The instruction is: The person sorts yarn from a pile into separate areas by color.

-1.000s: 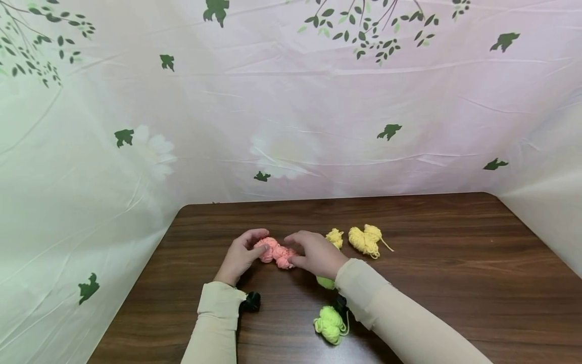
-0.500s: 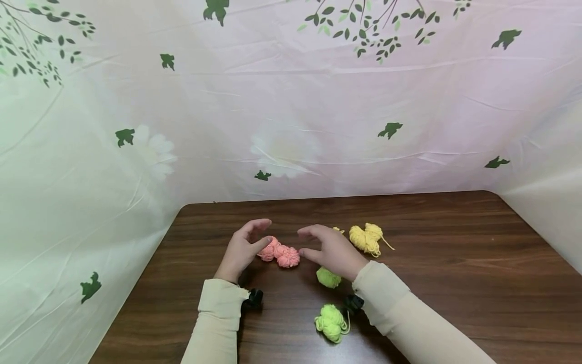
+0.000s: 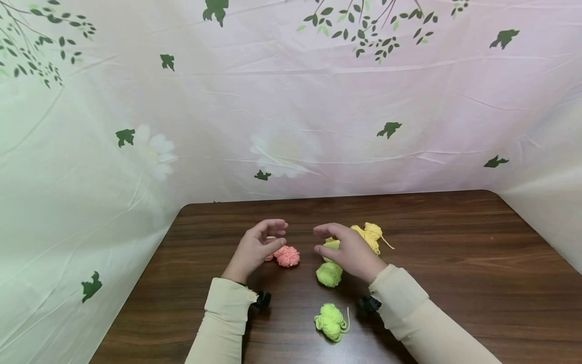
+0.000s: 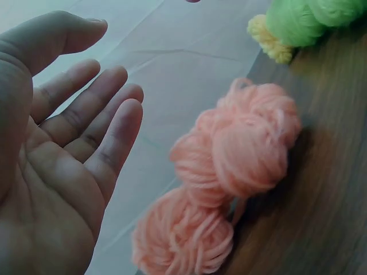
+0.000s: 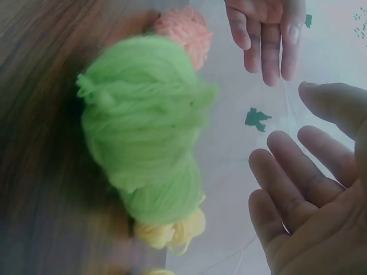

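Two coral-pink yarn balls point(image 3: 287, 256) lie against each other on the brown wood table; the left one is mostly behind my left hand point(image 3: 258, 248) in the head view. That hand is raised beside them, fingers loosely extended, and the left wrist view has its palm point(image 4: 63, 183) apart from the pink yarn point(image 4: 249, 140). My right hand point(image 3: 352, 251) hovers by a pair of light green yarn balls point(image 3: 329, 274), partly covering the farther one. In the right wrist view its fingers point(image 5: 292, 177) are spread and hold nothing, with the green yarn point(image 5: 143, 109) alongside.
Yellow yarn point(image 3: 373, 233) with a loose tail lies behind my right hand, and a smaller yellow bit point(image 5: 172, 229) sits past the green pair. Another bright green yarn bundle point(image 3: 331, 322) lies nearer the front. A printed cloth point(image 3: 291, 101) hangs behind the table point(image 3: 454, 283).
Both hands have come away from the pink yarn and lifted. The right hand has moved right, over toward the green pair; the left has shifted slightly right. The pink yarn stays on the table.
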Demonstrator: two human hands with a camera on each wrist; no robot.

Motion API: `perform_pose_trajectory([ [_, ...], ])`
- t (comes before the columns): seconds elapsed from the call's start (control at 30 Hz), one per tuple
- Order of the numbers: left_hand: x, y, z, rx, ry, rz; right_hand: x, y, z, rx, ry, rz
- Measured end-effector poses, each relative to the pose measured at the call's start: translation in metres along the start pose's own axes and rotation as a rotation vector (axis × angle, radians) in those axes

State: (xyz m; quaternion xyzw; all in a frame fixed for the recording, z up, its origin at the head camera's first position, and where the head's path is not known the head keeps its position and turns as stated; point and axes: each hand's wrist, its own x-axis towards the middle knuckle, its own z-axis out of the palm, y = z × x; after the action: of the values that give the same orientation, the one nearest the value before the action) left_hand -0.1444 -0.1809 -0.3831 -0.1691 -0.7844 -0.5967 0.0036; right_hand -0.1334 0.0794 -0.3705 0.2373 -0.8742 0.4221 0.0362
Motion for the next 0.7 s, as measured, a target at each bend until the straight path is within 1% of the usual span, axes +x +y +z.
perform_pose_trajectory([
  [0.1,0.0,-0.001,0.005,-0.001,-0.023,0.012,-0.003,0.004,-0.001,0.001,0.009,-0.001],
  [0.23,0.0,0.001,0.013,-0.031,-0.061,0.047,-0.008,0.009,-0.003,0.004,0.026,-0.022],
  [0.33,0.001,0.005,0.019,-0.054,-0.1,0.047,-0.01,0.012,-0.004,0.004,0.036,-0.028],
  [0.43,0.001,0.006,0.024,-0.061,-0.138,0.034,-0.011,0.014,-0.004,0.002,0.039,-0.028],
  [0.57,0.002,0.005,0.029,-0.103,-0.189,-0.012,-0.013,0.017,-0.004,0.018,0.035,-0.022],
  [0.67,0.002,0.004,0.033,-0.121,-0.215,-0.044,-0.014,0.019,-0.003,0.031,0.033,-0.019],
  [0.7,0.003,0.003,0.034,-0.109,-0.217,-0.043,-0.014,0.02,-0.003,0.033,0.033,-0.017],
])
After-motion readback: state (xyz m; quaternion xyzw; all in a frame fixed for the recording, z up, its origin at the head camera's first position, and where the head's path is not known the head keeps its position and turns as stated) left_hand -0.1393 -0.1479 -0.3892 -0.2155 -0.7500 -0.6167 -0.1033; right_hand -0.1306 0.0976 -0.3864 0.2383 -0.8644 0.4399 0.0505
